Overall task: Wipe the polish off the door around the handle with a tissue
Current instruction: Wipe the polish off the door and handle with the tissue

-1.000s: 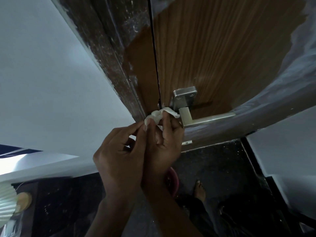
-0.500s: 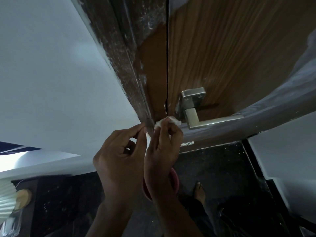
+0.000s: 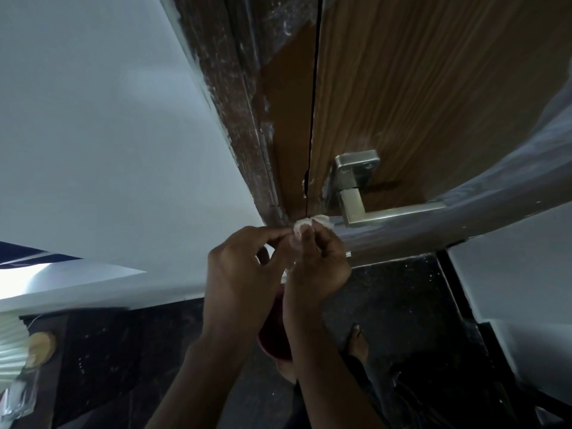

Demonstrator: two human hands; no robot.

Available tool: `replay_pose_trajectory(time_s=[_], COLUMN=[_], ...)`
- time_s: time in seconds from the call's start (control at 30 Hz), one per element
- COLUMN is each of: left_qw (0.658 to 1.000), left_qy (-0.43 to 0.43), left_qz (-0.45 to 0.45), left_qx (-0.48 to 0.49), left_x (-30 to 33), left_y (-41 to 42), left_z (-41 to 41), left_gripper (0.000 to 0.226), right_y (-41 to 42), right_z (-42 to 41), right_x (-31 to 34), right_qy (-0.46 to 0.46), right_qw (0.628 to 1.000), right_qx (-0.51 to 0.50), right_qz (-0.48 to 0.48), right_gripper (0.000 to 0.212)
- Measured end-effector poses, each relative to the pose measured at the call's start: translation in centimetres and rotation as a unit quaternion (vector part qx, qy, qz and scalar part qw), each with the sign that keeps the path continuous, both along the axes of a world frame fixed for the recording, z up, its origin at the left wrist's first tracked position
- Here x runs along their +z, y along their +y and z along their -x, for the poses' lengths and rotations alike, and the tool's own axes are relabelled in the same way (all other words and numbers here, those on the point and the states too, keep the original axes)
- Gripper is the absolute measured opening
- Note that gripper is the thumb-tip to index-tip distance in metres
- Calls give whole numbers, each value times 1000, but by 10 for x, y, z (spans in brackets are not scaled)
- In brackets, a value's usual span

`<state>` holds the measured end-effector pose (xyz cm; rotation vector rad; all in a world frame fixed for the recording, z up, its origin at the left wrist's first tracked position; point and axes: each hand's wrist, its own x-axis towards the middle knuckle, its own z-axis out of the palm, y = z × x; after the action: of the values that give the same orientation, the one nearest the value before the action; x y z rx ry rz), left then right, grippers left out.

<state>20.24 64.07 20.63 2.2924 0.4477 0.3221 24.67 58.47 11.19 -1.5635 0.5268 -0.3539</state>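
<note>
Both hands meet just below the metal door handle [image 3: 359, 193]. Right hand [image 3: 318, 258] pinches a crumpled white tissue [image 3: 305, 225] in curled fingers; tissue sits just below and left of the handle, at the door [image 3: 418, 88] edge by the dark frame [image 3: 229, 97]. Left hand [image 3: 241, 270] pinches the tissue's left side, thumb to fingertip. Red cup [image 3: 275, 332] lies well below the handle, behind the wrists.

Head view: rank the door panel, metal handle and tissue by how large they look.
1. Door panel, by far the largest.
2. Metal handle.
3. Tissue, smallest, though both hands, left hand and right hand, hide part of it.
</note>
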Motion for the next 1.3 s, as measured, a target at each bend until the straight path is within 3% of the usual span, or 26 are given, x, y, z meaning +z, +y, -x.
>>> replay_pose_trajectory(time_s=[0.07, 0.2, 0.4, 0.67, 0.87, 1.07, 1.3], left_qw=[1000, 999, 997, 994, 997, 997, 996], left_qy=[7, 17, 41, 49, 53, 42, 42], left_qz=[-8, 7, 29, 35, 22, 24, 34], left_qx=[2, 43, 62, 87, 59, 62, 71], left_x=[-7, -21, -30, -38, -45, -49, -51], left_y=[-1, -1, 0, -6, -9, -9, -13], left_z=[-2, -6, -8, -11, -12, -16, -19], left_gripper=[23, 20, 21, 18, 16, 15, 15], right_y=[-5, -1, -27, 5, -28, -9, -72], right_z=[-1, 0, -18, 3, -18, -5, -41], right_x=[-2, 11, -13, -8, -23, -9, -26], right_qy=[23, -43, 65, 34, 69, 11, 72], right_qw=[999, 999, 994, 992, 991, 989, 996], right_qx=[-4, 30, -5, 62, 9, 128, 31], right_qz=[-23, -14, -85, -106, -118, -77, -35], right_gripper=[10, 14, 22, 11, 14, 10, 13])
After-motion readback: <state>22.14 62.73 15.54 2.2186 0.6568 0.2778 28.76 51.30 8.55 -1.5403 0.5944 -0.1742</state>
